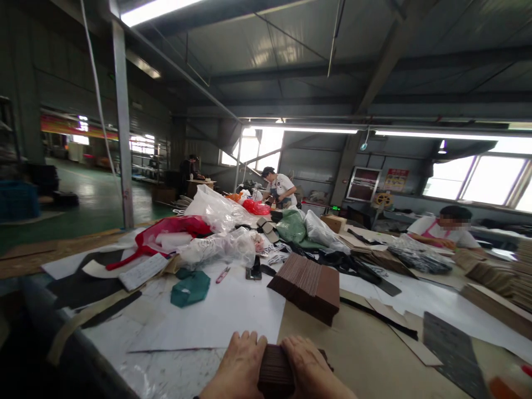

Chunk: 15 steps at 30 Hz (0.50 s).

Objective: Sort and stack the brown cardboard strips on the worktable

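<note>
left hand | right hand | brown stack gripped between | bottom seemingly cropped

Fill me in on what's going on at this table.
A person's left hand and right hand hold a dark brown stack between them, one on each side. Beyond it, slightly right, stands a separate block of thin brown pieces, touched by neither hand. A teal piece and pink snips lie farther left. Over on the right, a co-worker in a pink apron is bent forward.
</note>
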### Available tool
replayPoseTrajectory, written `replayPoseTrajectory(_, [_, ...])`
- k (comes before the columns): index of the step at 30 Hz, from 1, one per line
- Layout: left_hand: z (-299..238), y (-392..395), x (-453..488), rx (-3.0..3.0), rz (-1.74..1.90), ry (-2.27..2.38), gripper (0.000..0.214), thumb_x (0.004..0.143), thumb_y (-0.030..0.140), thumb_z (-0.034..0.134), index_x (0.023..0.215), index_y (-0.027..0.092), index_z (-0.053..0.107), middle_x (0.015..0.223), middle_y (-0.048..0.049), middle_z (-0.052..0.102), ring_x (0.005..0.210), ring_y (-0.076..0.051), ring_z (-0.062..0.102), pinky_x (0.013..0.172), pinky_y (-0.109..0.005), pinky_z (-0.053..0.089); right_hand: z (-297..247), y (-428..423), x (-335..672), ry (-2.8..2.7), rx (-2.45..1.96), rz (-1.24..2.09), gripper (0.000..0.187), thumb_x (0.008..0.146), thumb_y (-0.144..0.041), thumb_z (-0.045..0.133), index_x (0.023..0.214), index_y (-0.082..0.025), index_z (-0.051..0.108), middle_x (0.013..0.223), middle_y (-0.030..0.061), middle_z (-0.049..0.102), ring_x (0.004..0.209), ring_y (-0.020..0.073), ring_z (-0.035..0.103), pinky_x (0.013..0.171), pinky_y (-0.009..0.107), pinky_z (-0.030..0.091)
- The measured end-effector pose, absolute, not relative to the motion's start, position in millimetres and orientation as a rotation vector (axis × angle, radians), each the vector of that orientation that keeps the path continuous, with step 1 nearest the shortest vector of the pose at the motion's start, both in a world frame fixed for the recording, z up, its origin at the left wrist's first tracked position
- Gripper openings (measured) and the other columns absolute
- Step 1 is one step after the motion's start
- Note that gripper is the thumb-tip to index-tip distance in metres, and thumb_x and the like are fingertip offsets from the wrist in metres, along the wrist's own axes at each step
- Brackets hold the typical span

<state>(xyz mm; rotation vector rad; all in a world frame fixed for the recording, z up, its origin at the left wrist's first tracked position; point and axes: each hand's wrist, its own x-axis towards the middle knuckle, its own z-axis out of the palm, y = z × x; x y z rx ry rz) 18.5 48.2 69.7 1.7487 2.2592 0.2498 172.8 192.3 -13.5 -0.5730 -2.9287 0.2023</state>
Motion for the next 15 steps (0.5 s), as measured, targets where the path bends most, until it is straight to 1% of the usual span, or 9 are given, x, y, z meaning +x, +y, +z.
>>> replayPoseTrajectory(4, [74.3, 48.0, 22.2, 1.744, 0.224, 2.267, 0.072, 0.048, 0.042, 0.073, 0.113, 0.015, 0.057, 0.116, -0.0117, 0.059, 0.107, -0.032, 0.052, 0.098, -0.046, 0.036, -18.0, 192.3, 175.8, -2.872, -0.536, 0.196, 0.091, 0.052, -0.043, 0.077, 0.133, -0.015, 0.045, 0.135, 0.018, 0.048, 0.125, 0.0378, 0.041, 0.107, 0.051, 0.03])
replayPoseTrajectory(7, [75.6, 45.9, 27.9, 1.756, 0.173, 2.308, 0.065, 0.052, 0.038, 0.071, 0.112, 0.016, 0.057, 0.116, -0.0111, 0.06, 0.107, -0.031, 0.053, 0.096, -0.044, 0.037, -12.6, 189.4, 175.8, -2.85, -0.497, 0.158, 0.082, 0.057, -0.037, 0.072, 0.131, -0.015, 0.044, 0.131, 0.0164, 0.051, 0.122, 0.0357, 0.044, 0.106, 0.05, 0.03])
replayPoseTrajectory(9, [75.7, 43.7, 32.6, 1.755, 0.155, 2.355, 0.066, 0.052, 0.036, 0.071, 0.114, 0.016, 0.057, 0.118, -0.0115, 0.06, 0.107, -0.031, 0.052, 0.096, -0.043, 0.036, 0.8, 184.1, 174.2, -2.854, -0.488, 0.146, 0.071, 0.057, -0.035, 0.072, 0.122, -0.017, 0.05, 0.122, 0.0136, 0.057, 0.113, 0.0333, 0.051, 0.102, 0.047, 0.035])
replayPoseTrajectory(11, [76.8, 41.6, 37.7, 1.752, 0.166, 2.393, 0.073, 0.051, 0.035, 0.072, 0.118, 0.015, 0.055, 0.119, -0.0125, 0.059, 0.108, -0.032, 0.051, 0.097, -0.043, 0.035, 21.5, 177.4, 172.8, -2.878, -0.498, 0.148, 0.059, 0.053, -0.037, 0.074, 0.105, -0.019, 0.056, 0.106, 0.0094, 0.061, 0.098, 0.0302, 0.056, 0.092, 0.042, 0.04])
replayPoseTrajectory(13, [80.8, 41.0, 42.5, 1.758, 0.205, 2.413, 0.074, 0.052, 0.034, 0.072, 0.121, 0.015, 0.054, 0.119, -0.0131, 0.058, 0.107, -0.033, 0.051, 0.097, -0.044, 0.035, 45.4, 172.5, 172.9, -2.899, -0.502, 0.12, 0.055, 0.05, -0.041, 0.076, 0.096, -0.019, 0.056, 0.098, 0.0066, 0.06, 0.089, 0.0277, 0.055, 0.083, 0.04, 0.041])
replayPoseTrajectory(15, [88.9, 42.7, 46.5, 1.785, 0.268, 2.428, 0.07, 0.055, 0.035, 0.07, 0.121, 0.015, 0.054, 0.116, -0.013, 0.059, 0.105, -0.033, 0.051, 0.095, -0.046, 0.036, 69.0, 172.1, 175.0, -2.899, -0.475, 0.06, 0.054, 0.052, -0.044, 0.075, 0.095, -0.019, 0.055, 0.097, 0.0056, 0.059, 0.087, 0.0262, 0.053, 0.08, 0.038, 0.04])
